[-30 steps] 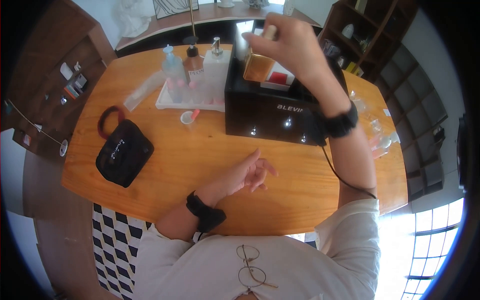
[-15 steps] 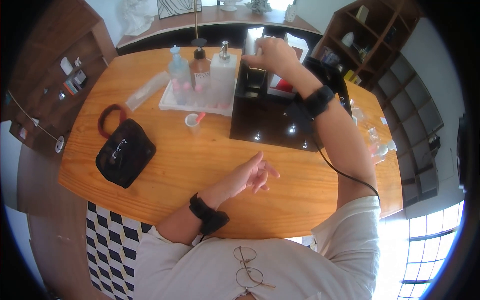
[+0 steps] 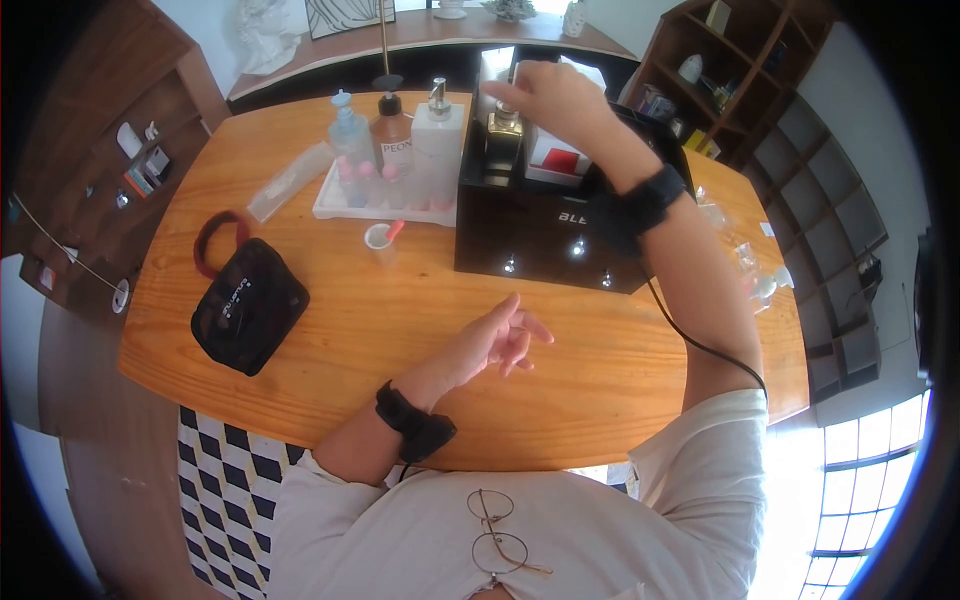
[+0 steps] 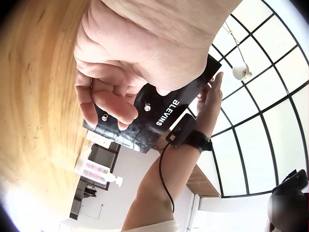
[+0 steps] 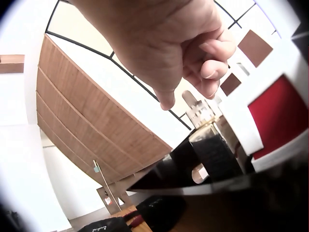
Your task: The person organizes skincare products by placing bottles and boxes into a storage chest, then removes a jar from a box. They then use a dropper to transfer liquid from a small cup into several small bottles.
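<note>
My right hand (image 3: 560, 100) hovers over the black drawer box (image 3: 520, 235) lettered BLEVINS, thumb apart from the curled fingertips, and holds nothing. Below it, a gold-and-black perfume bottle (image 3: 504, 130) stands upright in the top of the box. In the right wrist view a gap shows between the fingers and the top of the bottle (image 5: 207, 135). Beside the bottle is a white box with a red panel (image 5: 280, 118). My left hand (image 3: 497, 340) is held near the front of the box, palm turned sideways, fingers loosely bent with nothing in them.
Left of the box, a white tray (image 3: 330, 208) carries pump bottles and small pink-topped containers. A small white cup (image 3: 378, 238) with a pink stick stands before it. A black pouch (image 3: 250, 305) lies farther left. Clear bottles (image 3: 765, 285) lie at the table's right edge.
My right hand lowered the perfume bottle into the top of the black box, let go and rose slightly off it. The left hand has stayed about where it was.
</note>
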Tool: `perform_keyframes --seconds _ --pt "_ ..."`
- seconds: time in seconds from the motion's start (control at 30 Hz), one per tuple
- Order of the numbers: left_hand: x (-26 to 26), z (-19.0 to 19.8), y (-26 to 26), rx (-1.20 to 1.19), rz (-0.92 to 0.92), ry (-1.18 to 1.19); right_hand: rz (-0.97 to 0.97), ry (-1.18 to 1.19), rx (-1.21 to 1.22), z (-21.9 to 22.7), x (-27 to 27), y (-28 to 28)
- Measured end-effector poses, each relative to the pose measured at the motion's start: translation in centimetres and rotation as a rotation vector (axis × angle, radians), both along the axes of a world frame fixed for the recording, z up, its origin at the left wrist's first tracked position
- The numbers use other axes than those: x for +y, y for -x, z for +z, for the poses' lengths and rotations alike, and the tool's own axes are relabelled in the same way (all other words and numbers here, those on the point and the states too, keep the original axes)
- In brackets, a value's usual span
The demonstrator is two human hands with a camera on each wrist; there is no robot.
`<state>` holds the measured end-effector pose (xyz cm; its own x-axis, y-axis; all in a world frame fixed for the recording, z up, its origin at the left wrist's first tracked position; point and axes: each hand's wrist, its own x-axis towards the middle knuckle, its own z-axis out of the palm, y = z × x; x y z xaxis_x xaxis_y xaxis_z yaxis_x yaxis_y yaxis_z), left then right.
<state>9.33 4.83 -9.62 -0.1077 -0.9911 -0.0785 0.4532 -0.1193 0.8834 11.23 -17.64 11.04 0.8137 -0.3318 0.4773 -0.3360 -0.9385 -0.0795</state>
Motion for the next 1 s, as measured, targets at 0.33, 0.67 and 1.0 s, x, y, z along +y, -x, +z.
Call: perform_keyframes --seconds 0.33,0.67,1.0 --pt "-0.1 0.0 0.0 -0.016 0.000 -0.045 -0.003 -0.383 -0.454 0.6 2.0 14.2" --pt "-0.3 -0.4 -0.5 -0.198 0.098 -0.048 -0.271 -0.582 -0.752 -15.6 -2.1 26.1" --pt "-0.4 -0.1 -0.3 -0.294 0.195 0.007 -0.138 -0.786 -0.740 -19.3 -2.9 27.3"
